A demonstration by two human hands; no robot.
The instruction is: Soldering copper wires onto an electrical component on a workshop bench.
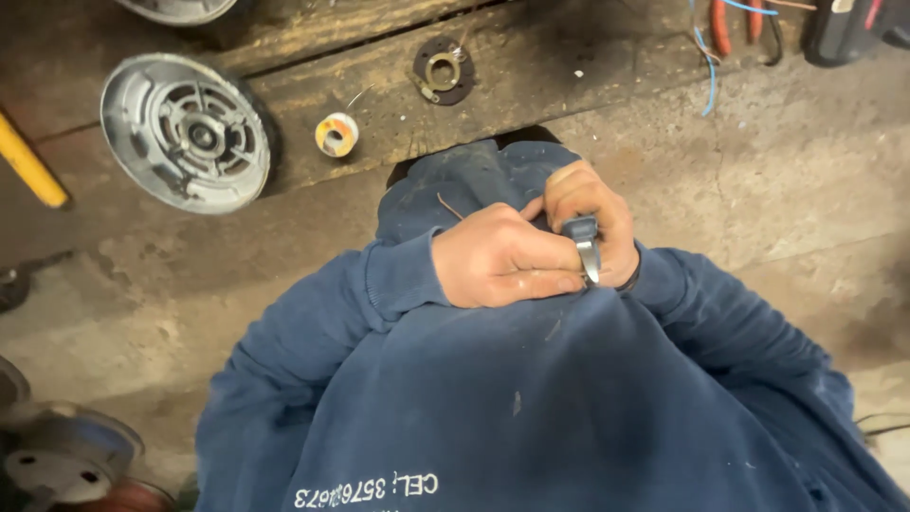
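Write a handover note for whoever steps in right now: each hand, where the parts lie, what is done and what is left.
Left hand: closed around a small metal part, held close to the body.
Right hand: fingers pinched on the same part from above.
On the wooden plank: round grey housing, small spool, dark disc with brass ring.
Done: cannot tell.
Left: the part is in hand and not fitted to anything.
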